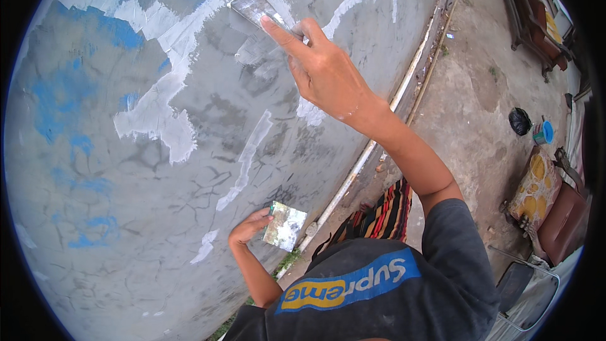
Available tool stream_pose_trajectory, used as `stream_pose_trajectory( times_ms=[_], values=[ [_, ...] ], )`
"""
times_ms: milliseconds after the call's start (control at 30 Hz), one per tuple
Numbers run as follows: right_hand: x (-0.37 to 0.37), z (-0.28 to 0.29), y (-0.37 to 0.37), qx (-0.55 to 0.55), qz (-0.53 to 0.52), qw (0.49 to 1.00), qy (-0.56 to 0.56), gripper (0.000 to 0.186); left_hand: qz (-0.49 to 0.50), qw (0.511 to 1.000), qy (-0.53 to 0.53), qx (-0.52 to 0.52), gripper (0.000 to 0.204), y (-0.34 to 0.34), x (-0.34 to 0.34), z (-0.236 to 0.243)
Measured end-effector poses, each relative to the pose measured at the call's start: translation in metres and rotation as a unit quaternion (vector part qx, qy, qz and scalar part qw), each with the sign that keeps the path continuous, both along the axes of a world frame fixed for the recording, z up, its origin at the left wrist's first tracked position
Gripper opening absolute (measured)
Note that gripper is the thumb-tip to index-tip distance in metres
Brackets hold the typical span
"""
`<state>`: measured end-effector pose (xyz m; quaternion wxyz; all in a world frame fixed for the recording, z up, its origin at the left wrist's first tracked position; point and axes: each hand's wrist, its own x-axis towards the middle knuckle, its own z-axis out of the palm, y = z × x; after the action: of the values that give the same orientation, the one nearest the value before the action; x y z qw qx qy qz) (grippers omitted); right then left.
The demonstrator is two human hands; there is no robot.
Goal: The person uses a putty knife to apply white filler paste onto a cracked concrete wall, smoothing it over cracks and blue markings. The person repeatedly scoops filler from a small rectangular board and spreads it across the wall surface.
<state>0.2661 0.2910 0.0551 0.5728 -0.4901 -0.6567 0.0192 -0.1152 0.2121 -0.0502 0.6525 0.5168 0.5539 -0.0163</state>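
Note:
My right hand (331,79) is closed around a putty knife (260,7), its index finger stretched along the blade. The blade lies against or very close to the grey wall (227,113), beside a white streak of filler (218,0). Lower down, my left hand (250,226) grips the edge of a small square plate (285,226) smeared with whitish filler. Its fingers are partly hidden behind the plate. More filler patches (165,110) and a narrow filler strip (247,161) cover cracks on the wall, with blue paint showing at the left.
A pale pipe (344,192) runs along the wall's foot, next to a thin pole (435,57). On the concrete floor (470,95) stand a blue bucket (543,132) and a black plastic bag (519,121). A wooden bench (533,16), a cushioned seat (558,224) and a metal-framed chair (527,290) are at the right.

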Motion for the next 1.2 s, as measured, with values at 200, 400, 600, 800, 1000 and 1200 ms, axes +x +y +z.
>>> stream_pose_trajectory(
  times_ms=[200, 400, 600, 800, 1000, 1200],
  values=[
    [-0.013, -0.059, -0.028, -0.064, 0.036, 0.997, 0.017, 0.068, -0.008, 0.999, 0.037, -0.020, 0.043, 0.005, -0.006, -0.005],
    [0.002, -0.033, -0.044, -0.036, 0.047, 0.997, 0.051, 0.063, 0.050, 0.997, 0.059, 0.003, 0.043, -0.001, -0.017, -0.018],
    [-0.022, 0.004, -0.026, -0.004, 0.045, 0.998, 0.051, 0.062, 0.005, 0.999, 0.038, 0.009, 0.046, 0.003, -0.013, -0.012],
    [-0.033, -0.042, -0.062, -0.098, 0.055, 0.993, 0.024, 0.063, -0.005, 1.000, 0.017, -0.010, 0.043, 0.005, -0.013, -0.014],
    [-0.016, -0.023, -0.011, 0.084, 0.022, 0.993, 0.085, 0.061, -0.003, 1.000, 0.019, 0.000, 0.041, 0.000, -0.004, -0.002],
    [-0.041, -0.076, 0.012, 0.060, 0.042, 0.990, 0.124, 0.062, -0.004, 1.000, 0.003, -0.017, 0.042, 0.004, -0.001, 0.000]
  ],
)
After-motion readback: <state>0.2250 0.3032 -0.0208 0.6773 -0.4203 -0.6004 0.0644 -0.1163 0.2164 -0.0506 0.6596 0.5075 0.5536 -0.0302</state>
